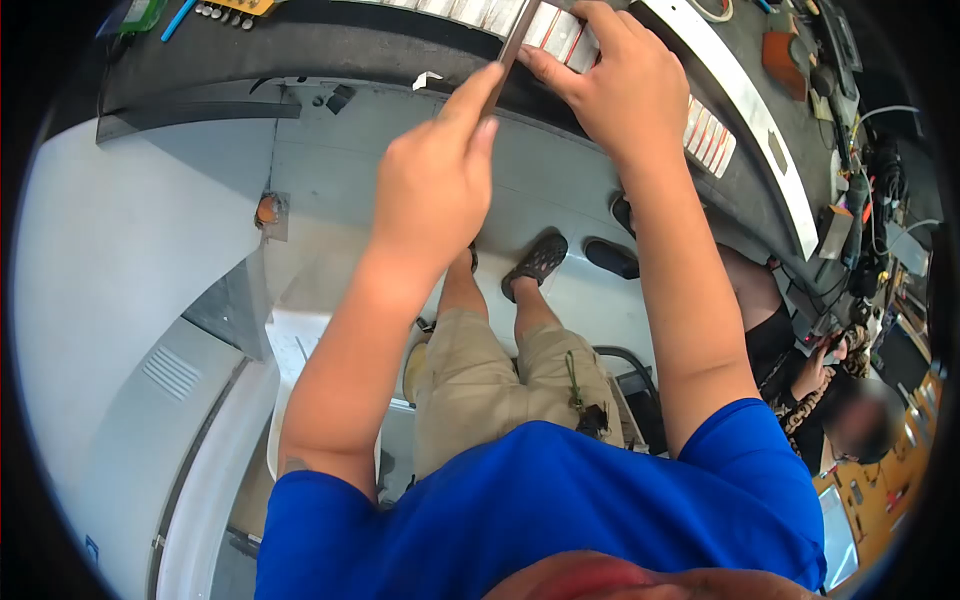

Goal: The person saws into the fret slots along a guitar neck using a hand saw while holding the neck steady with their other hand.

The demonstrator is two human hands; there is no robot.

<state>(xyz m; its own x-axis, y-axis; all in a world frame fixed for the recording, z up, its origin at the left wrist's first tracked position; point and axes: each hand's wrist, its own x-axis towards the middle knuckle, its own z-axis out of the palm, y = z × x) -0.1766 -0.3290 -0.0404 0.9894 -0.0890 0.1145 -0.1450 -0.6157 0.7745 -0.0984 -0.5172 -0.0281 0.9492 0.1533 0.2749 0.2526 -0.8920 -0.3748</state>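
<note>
My left hand (430,190) is closed around a narrow, flat brownish strip (514,55), which may be a file or a blade. Its upper end crosses a row of silvery-white blocks with red lines (558,36) on the dark bench (380,55). Over that row, my right hand (635,90) bends its thumb and fingers onto the blocks, gripping them beside the strip. More of the row (708,138) shows beyond my right wrist. What lies under my right palm is hidden.
A long pale metal bar with holes (745,110) lies along the bench's right side. Cables and tools (870,190) crowd the far right. Another person (800,370) sits at lower right, holding a dark object. A yellow piece (235,8) lies top left.
</note>
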